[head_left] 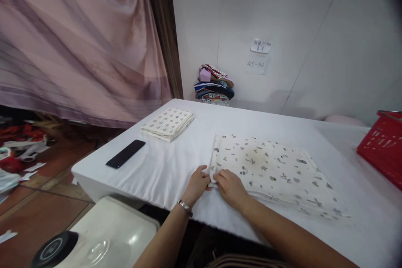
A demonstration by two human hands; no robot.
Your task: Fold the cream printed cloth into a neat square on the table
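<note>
A white cloth with a grey and tan print [266,163] lies folded in a broad rectangle on the white-covered table [132,188]. At its near left corner, my left hand [198,182] grips the edge with thumb and fingers. Close beside it, my right hand [230,186] pinches the same corner, its fingers curled over the fabric. A smaller folded printed cloth [169,122] rests farther back on the left, out of reach of both hands.
A black phone [125,153] lies near the table's left edge. A red plastic basket [383,146] stands at the far right. Behind the table is a stack of folded fabrics [215,83]. A pink curtain [81,42] hangs at left, above a cluttered tiled floor [56,205].
</note>
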